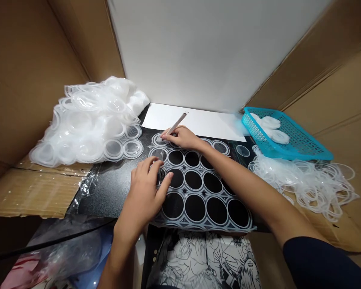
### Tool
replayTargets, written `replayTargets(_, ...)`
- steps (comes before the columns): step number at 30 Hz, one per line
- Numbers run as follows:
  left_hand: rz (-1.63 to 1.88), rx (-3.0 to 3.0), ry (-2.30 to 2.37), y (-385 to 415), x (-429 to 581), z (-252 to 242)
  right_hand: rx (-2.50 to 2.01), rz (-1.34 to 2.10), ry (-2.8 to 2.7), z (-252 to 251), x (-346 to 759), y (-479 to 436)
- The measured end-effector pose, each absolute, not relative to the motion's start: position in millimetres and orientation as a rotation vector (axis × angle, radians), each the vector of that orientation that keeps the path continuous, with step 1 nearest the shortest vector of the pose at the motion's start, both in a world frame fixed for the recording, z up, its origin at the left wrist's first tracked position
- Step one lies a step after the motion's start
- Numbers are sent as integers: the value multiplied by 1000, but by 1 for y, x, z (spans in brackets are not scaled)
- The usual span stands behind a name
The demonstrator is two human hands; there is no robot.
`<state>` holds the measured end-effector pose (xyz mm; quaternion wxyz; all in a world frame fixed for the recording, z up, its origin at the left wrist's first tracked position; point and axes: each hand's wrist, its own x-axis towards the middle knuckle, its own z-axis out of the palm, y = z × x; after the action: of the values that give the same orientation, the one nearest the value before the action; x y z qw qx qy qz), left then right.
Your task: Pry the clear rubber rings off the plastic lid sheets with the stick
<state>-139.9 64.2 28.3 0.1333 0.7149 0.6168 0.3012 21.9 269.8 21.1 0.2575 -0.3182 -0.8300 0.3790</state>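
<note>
On the dark tabletop in front of me lies a clear plastic sheet (194,196) with rows of white-rimmed circles, black showing through most of them. My right hand (183,137) grips a slim, pale pen-like tool (178,123) at the sheet's far left corner. The tool leans up to the right, and its tip is hidden by my fingers. My left hand (147,186) rests on the sheet's left edge with fingers and thumb apart. Just under its fingertips a shiny clear piece of plastic shows, but I cannot tell whether it is separate from the sheet.
A big heap of clear circle sheets (84,124) stands at the left. At the right, a blue basket (307,138) holds several white round pieces (278,136), with a tangle of cut plastic rings (307,184) before it. White paper (210,122) lies behind; cardboard walls (33,60) flank the table.
</note>
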Motion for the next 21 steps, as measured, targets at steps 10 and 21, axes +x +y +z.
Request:
replayTargets(10,390,2237,1782,118,-132,17,-882,1222,-2205,11,20,269)
replayTargets(21,445,2218,1823,125,-135,10,-809,890,-2302,6,20,260)
